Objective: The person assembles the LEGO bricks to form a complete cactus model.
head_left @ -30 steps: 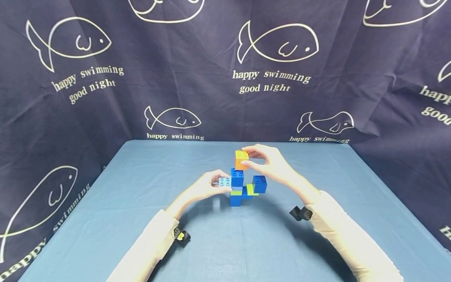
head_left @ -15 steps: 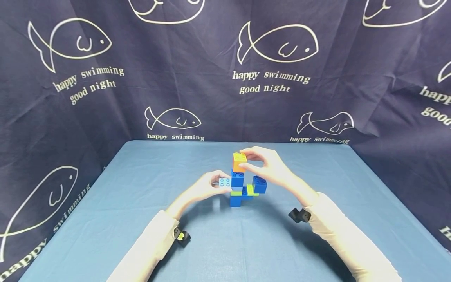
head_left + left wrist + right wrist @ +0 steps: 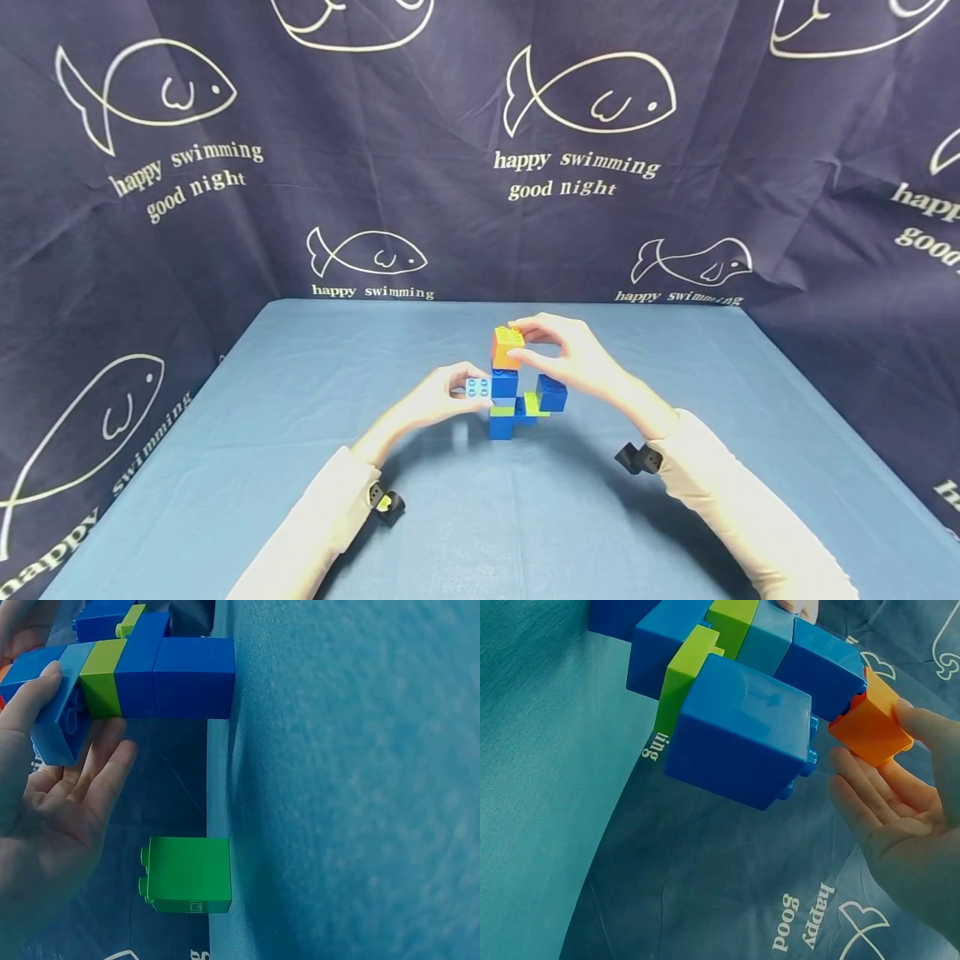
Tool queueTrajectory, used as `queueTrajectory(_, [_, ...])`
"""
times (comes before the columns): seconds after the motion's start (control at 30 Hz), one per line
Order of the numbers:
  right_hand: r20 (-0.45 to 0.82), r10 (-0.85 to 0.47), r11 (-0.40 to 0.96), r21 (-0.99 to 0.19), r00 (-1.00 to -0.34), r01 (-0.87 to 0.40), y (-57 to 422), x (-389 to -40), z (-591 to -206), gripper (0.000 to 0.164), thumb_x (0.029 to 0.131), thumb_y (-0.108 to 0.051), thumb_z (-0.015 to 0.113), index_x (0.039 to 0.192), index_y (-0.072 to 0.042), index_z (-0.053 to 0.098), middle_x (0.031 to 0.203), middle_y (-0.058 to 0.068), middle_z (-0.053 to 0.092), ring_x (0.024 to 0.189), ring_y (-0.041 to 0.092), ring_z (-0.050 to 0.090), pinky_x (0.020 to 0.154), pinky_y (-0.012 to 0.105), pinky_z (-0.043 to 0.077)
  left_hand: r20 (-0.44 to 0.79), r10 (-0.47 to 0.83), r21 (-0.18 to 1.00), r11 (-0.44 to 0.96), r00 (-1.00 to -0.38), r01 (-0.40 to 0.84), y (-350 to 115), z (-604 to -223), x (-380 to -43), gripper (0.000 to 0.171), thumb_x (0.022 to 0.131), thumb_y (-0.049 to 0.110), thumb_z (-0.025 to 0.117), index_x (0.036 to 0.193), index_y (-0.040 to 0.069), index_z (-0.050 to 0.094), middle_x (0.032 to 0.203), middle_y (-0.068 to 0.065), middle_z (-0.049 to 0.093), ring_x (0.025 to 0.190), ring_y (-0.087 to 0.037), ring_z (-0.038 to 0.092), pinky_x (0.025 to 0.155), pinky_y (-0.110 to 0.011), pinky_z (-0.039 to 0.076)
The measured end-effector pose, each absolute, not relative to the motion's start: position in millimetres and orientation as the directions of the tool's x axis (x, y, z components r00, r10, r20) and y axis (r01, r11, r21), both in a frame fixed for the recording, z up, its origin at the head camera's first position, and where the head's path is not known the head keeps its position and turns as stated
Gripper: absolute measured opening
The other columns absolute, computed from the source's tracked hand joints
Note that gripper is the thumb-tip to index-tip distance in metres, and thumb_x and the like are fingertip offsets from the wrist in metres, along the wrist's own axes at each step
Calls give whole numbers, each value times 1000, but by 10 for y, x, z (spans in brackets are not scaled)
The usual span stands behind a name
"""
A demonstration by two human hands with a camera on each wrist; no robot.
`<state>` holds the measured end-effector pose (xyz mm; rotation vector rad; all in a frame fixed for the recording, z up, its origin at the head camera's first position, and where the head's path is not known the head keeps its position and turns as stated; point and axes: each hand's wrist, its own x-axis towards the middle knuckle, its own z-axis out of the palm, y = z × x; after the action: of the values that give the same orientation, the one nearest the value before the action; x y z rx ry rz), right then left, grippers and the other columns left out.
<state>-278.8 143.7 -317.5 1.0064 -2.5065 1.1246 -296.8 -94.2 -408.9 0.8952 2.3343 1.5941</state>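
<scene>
My right hand [image 3: 566,354] pinches an orange brick [image 3: 508,348] between thumb and fingers at the top of a brick tower. In the right wrist view, that brick [image 3: 874,720] sits slightly tilted against the studs of a blue brick [image 3: 821,664], some studs still showing. My left hand [image 3: 435,402] grips a light blue brick [image 3: 477,389] that juts from the tower's left side, thumb on it in the left wrist view. Below it come a lime brick [image 3: 103,675] and blue bricks [image 3: 193,675] down to the table. A side arm of the tower carries a dark blue brick [image 3: 552,393] on a lime piece [image 3: 533,404].
A green brick [image 3: 189,874] stands apart on the table in the left wrist view; I cannot make it out in the head view. Blue cloth covers the table [image 3: 480,517]. A dark fish-print curtain [image 3: 465,167] hangs behind and at both sides.
My right hand has brought the orange brick slightly left and down onto the tower's top blue brick. The left hand has kept its hold in the same place.
</scene>
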Motion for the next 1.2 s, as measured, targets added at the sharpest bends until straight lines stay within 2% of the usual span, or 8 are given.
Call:
queueTrajectory(0.37, [495,-524,424,-554,-693,-716,1442,-2776,-3164,42,78,-21,77,116,-11,64,106,2,68,92,14,66,86,33,53,162,567,889,271,-808,368,-916,-3806,-2767,28,82,9,71,107,1,60,95,-11,67,82,-8,60,83,-27,53])
queueTrajectory(0.97, [495,-520,409,-572,-697,-711,1416,-2744,-3198,41,77,-19,78,115,-11,64,106,2,67,90,13,65,86,31,53,146,556,890,287,-818,354,-903,-3783,-2738,30,82,10,72,108,1,60,96,-11,67,84,-10,60,85,-30,53])
queueTrajectory(1.2, [491,-520,403,-581,-699,-707,1416,-2723,-3201,41,77,-18,78,115,-10,64,106,2,66,90,13,65,86,30,53,157,557,894,271,-815,357,-896,-3775,-2728,29,82,8,71,108,-1,60,95,-11,67,83,-8,60,82,-26,53])
